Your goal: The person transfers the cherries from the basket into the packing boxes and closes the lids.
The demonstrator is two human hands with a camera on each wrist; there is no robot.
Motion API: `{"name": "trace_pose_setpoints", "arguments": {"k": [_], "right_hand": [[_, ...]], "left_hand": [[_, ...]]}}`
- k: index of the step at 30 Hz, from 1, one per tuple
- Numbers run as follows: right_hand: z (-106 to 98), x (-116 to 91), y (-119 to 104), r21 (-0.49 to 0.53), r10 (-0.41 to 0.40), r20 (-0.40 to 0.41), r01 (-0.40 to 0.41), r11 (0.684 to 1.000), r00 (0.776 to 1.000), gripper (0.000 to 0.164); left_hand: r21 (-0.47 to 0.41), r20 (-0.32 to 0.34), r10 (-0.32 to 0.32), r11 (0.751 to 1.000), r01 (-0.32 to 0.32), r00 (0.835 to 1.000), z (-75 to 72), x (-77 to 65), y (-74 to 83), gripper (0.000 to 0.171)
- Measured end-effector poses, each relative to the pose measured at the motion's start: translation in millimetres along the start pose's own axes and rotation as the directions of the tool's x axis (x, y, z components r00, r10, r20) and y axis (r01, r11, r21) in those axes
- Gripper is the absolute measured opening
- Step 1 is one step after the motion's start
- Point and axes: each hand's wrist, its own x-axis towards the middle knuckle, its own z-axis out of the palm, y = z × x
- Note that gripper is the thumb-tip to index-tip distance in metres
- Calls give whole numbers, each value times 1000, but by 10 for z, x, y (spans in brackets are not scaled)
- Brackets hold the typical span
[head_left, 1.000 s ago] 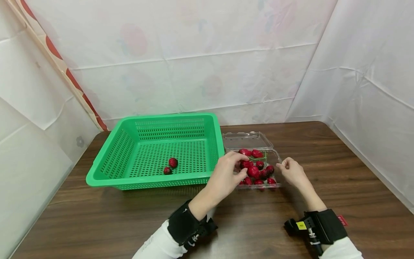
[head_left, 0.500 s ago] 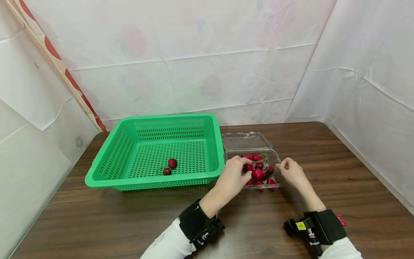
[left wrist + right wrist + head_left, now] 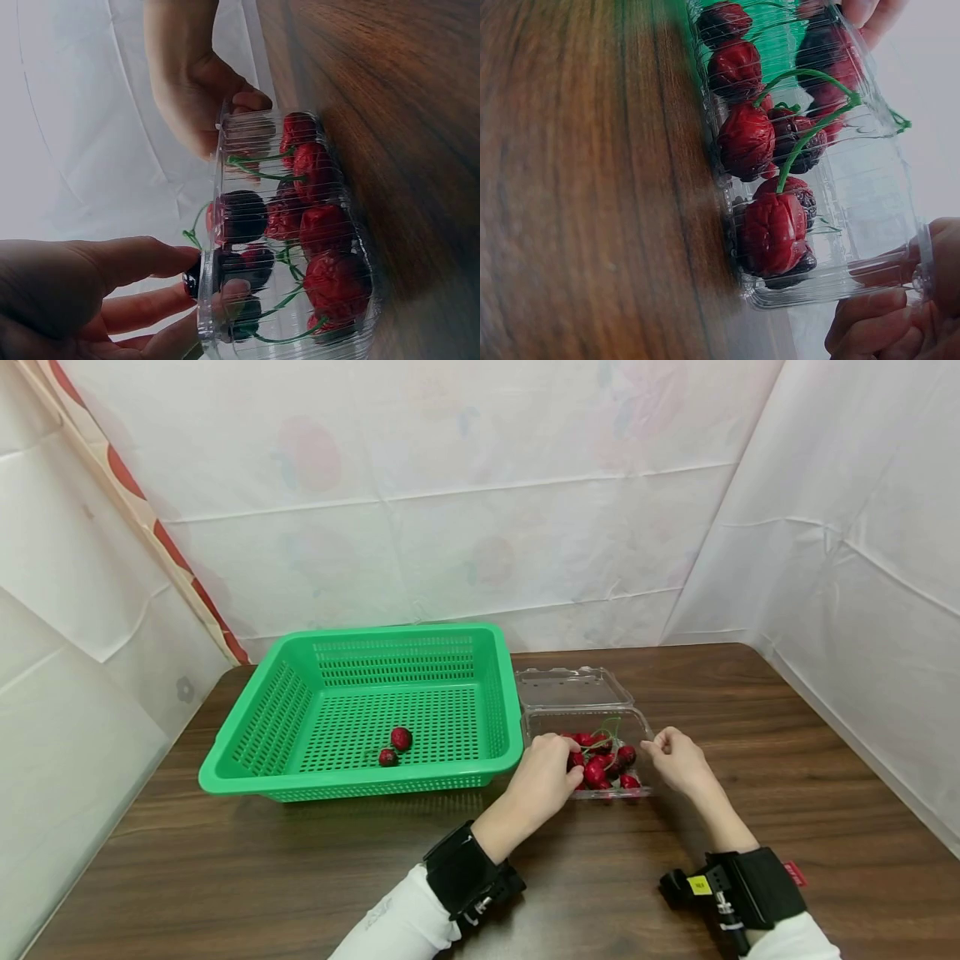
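Note:
A clear plastic clamshell box (image 3: 536, 720) stands open on the table, holding several dark red cherries (image 3: 596, 770) with green stems, some wrinkled. My left hand (image 3: 542, 777) reaches over its left side, fingers down among the fruit. In the left wrist view, the thumb and a finger of that hand pinch a dark cherry (image 3: 192, 280) at the rim; the hand and the box wall partly hide it. At the box's right edge, my right hand (image 3: 678, 760) pinches the rim between thumb and curled fingers, as the right wrist view also shows.
Left of the box is a green perforated basket (image 3: 300, 783), with two loose cherries (image 3: 401, 739) near its front. The box's lid (image 3: 573, 687) lies folded back behind it. White curtains (image 3: 450, 510) hang behind and beside the wooden table (image 3: 300, 877).
My left hand has moved a little right and lower into the box. Cherries there have shifted toward the front and right. The right hand keeps its place on the rim.

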Motion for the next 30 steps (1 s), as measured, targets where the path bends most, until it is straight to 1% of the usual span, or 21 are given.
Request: {"name": "trace_pose_setpoints", "arguments": {"k": [4,7,8,10,12,14,25,30], "right_hand": [[-3,-2,-4,0,-5,-5,5,1000,1000,25],[0,-2,0,-9,-14,-13,14,1000,1000,24],[1,-1,1,-12,-17,-14,16,1000,1000,24],[3,-1,2,-15,-16,-13,16,1000,1000,24],[5,-4,0,-16,-12,-8,12,1000,1000,24],[4,-6,-5,-12,-5,-3,4,1000,1000,25],[9,-4,3,-17,-2,-7,2,1000,1000,25],[8,-3,1,-16,-4,-10,4,1000,1000,25]], "left_hand": [[38,18,2,999,-3,1000,20,9,-7,19],[64,32,16,998,-18,999,37,21,-21,9],[71,35,22,997,-24,999,45,25,-27,10],[90,39,26,996,-30,999,61,29,-36,27],[106,37,26,994,-30,999,76,32,-44,40],[123,36,26,992,-30,999,87,31,-49,45],[160,57,-17,987,8,998,106,51,-63,43],[186,43,-9,983,1,999,83,60,-48,41]]}}
